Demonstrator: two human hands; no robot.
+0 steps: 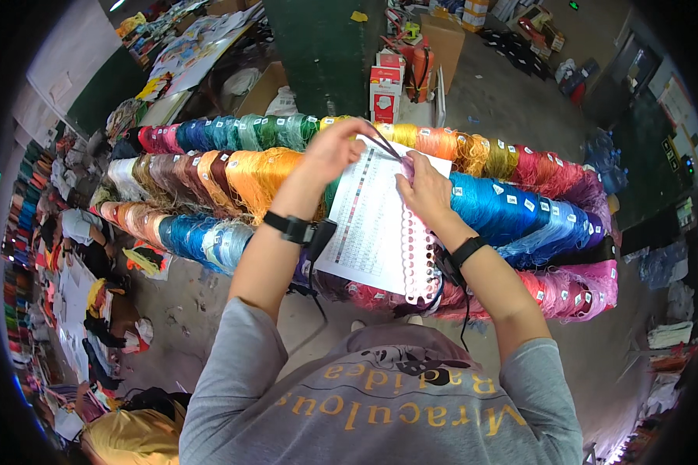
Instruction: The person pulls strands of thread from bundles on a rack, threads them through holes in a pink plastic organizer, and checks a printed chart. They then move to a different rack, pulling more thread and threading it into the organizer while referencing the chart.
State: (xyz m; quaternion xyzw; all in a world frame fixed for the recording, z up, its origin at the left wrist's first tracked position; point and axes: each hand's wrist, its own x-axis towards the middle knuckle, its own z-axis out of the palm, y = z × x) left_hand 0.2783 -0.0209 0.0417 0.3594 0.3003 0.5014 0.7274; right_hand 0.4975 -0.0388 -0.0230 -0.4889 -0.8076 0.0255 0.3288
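Note:
My left hand (335, 147) is raised over a rack of coloured thread skeins (233, 174) and pinches a thin dark thread (385, 144) that runs down to my right hand. My right hand (424, 188) presses on a white punched card with rows of holes (419, 263), and holds the thread's other end against it. Under the card lies a white printed colour chart sheet (364, 217), resting across the skeins. Both wrists wear black bands.
The rack holds rows of skeins: greens and yellows at the back, blue (504, 205) and pink (574, 291) to the right, browns and orange to the left. Cardboard boxes (442, 39) stand beyond it. A person in yellow (132, 434) sits at lower left on the concrete floor.

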